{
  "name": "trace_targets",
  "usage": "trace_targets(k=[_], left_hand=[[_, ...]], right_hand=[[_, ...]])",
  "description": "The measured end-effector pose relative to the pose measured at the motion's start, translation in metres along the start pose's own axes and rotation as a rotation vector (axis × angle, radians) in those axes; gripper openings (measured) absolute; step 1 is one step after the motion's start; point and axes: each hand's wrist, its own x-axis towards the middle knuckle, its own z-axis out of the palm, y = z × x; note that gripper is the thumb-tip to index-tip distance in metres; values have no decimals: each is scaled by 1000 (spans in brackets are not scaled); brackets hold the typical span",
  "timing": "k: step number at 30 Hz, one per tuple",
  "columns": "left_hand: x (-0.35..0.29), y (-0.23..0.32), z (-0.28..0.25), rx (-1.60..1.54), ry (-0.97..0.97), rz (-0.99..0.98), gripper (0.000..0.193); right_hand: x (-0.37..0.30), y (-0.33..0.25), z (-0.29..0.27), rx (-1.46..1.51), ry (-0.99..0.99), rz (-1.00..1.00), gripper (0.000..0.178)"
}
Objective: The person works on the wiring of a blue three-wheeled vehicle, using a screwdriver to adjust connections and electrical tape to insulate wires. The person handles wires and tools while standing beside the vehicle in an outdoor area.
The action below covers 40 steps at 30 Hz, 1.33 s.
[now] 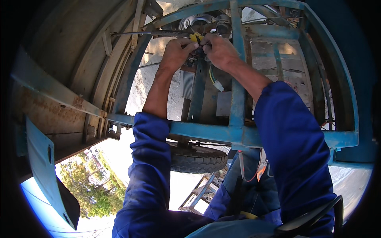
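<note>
Both my arms, in blue sleeves, reach over a blue frame bar into the opening beyond it. My left hand [177,52] is closed in a pinch, thumb and fingers together beside a small yellow piece [195,37] with dark parts. From the other side my right hand [220,51] pinches at the same piece, its fingertips close to the left ones. What kind of thing it is, I cannot make out. Below the right hand hangs a bundle of green and yellow wires [212,73] ending in a white connector [218,85]. Dark wiring under the fingertips is partly hidden.
Blue metal frame bars [206,131] cross in front of me, with an upright bar [237,79] right of my hands. A finned metal part [187,84] sits under the left forearm. A tyre [198,159] is below the bar. A rusty panel [51,119] stands at left.
</note>
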Motion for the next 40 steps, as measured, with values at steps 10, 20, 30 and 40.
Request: trace_targets(k=[10, 20, 30, 40], left_hand=[[-2, -8, -6, -342, -109, 143, 23], [5, -17, -8, -189, -178, 272, 24], [13, -32, -7, -386, -216, 211, 11], [12, -22, -9, -404, -248, 208, 16]], right_hand=[[1, -1, -14, 32, -50, -23, 19], [-2, -4, -10, -83, -47, -85, 25], [-10, -10, -10, -141, -117, -44, 29], [-11, -20, -4, -149, -66, -78, 44]])
